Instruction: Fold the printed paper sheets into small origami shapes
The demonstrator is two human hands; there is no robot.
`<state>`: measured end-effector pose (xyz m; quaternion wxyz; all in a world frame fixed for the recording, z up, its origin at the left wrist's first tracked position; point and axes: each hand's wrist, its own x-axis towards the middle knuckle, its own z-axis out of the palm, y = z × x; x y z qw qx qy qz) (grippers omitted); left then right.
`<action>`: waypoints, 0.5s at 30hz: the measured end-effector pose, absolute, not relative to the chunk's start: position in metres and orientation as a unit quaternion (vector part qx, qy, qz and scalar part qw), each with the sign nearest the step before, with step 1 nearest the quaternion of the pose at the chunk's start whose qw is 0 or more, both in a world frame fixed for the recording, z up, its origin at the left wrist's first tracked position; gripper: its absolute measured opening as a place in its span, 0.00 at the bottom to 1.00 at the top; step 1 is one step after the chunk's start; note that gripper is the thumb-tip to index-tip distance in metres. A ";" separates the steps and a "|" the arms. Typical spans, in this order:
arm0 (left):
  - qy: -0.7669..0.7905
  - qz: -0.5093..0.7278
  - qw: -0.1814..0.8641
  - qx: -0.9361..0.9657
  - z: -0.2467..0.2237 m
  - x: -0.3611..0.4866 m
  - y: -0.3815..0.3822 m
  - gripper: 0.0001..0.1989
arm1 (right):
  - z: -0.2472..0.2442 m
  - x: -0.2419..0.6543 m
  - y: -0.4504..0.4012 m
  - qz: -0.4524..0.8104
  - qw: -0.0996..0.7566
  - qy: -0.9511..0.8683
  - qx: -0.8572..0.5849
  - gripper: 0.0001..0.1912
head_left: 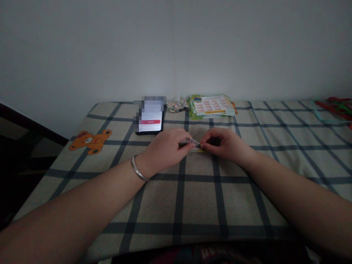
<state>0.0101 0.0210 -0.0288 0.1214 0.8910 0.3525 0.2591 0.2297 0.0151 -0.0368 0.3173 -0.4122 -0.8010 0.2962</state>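
Between my hands is a small folded piece of printed paper, raised to a point, with a flat pale and yellow edge below it. My left hand, a silver bangle at its wrist, pinches the paper's left side between thumb and fingers. From the right, my right hand grips the paper's other end with thumb and forefinger tips. Both hands rest low over the checked cloth. My left fingers hide part of the paper.
Behind my left hand lies a lit phone. Beside it are a crumpled folded paper and a stack of printed calendar sheets near the wall. An orange bear cut-out lies at left. Red and green items sit at far right.
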 end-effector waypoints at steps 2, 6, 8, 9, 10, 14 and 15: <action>0.348 0.266 0.125 0.890 -0.030 0.010 0.022 0.07 | -0.037 0.229 0.015 0.289 0.321 -0.802 -0.413 0.03; 0.327 0.282 0.080 0.898 -0.028 0.011 0.022 0.06 | -0.035 0.225 0.011 0.206 0.334 -0.820 -0.417 0.02; 0.324 0.292 0.039 0.899 -0.026 0.012 0.019 0.05 | -0.032 0.222 0.008 0.120 0.322 -0.844 -0.411 0.03; 0.325 0.295 0.023 0.898 -0.025 0.013 0.018 0.04 | -0.030 0.220 0.007 0.077 0.310 -0.856 -0.406 0.03; 0.328 0.297 0.013 0.897 -0.024 0.014 0.016 0.03 | -0.029 0.219 0.005 0.043 0.297 -0.865 -0.402 0.03; 0.344 0.297 0.004 0.890 -0.021 0.017 0.012 0.03 | -0.025 0.213 0.000 0.002 0.288 -0.867 -0.406 0.04; 0.348 0.299 0.003 0.889 -0.021 0.017 0.011 0.03 | -0.025 0.213 -0.001 0.004 0.294 -0.866 -0.405 0.04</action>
